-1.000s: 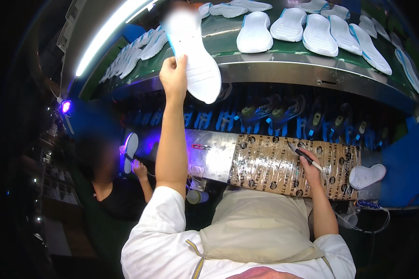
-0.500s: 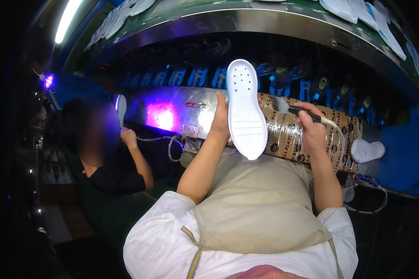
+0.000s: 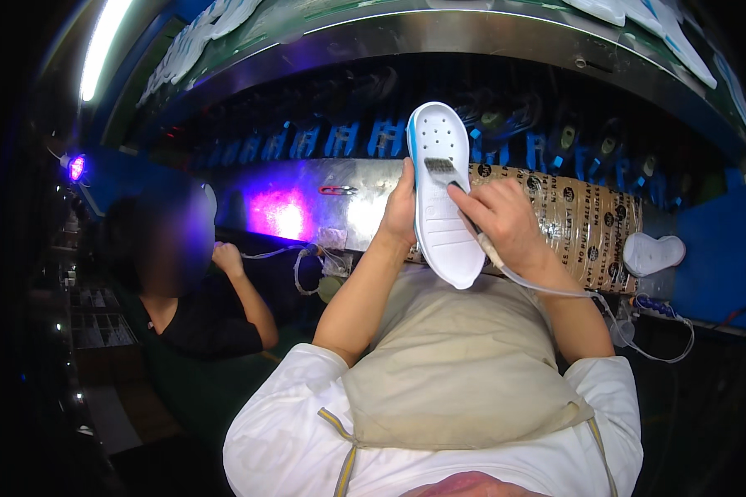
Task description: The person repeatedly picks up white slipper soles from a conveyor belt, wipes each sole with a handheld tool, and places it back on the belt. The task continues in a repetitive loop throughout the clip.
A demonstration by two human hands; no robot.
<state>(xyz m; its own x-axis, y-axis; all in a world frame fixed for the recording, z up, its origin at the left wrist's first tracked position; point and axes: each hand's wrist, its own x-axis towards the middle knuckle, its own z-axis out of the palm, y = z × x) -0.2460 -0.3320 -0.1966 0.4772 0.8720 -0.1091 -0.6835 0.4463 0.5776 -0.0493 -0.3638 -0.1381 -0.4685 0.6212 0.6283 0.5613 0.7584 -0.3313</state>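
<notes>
A white shoe sole (image 3: 446, 236) with a blue side edge is held up in front of me, its holed end pointing away. My left hand (image 3: 401, 207) grips it by the left edge, thumb along the side. In my right hand (image 3: 506, 219) is a brush (image 3: 441, 166) with dark bristles, lying against the sole just below the holes. A clear tube (image 3: 547, 289) runs from the brush's handle end past my right wrist.
Brown printed wrapping (image 3: 584, 224) covers part of the metal bench. Red snips (image 3: 337, 190) lie left of the sole, another white sole (image 3: 653, 254) at the right. Blue clamp-like holders (image 3: 341, 139) line the back beneath a shelf carrying soles. A co-worker (image 3: 199, 315) sits at the left.
My right hand has moved left, bringing the brush from beside the sole onto its surface. The sole has tilted slightly in my left hand.
</notes>
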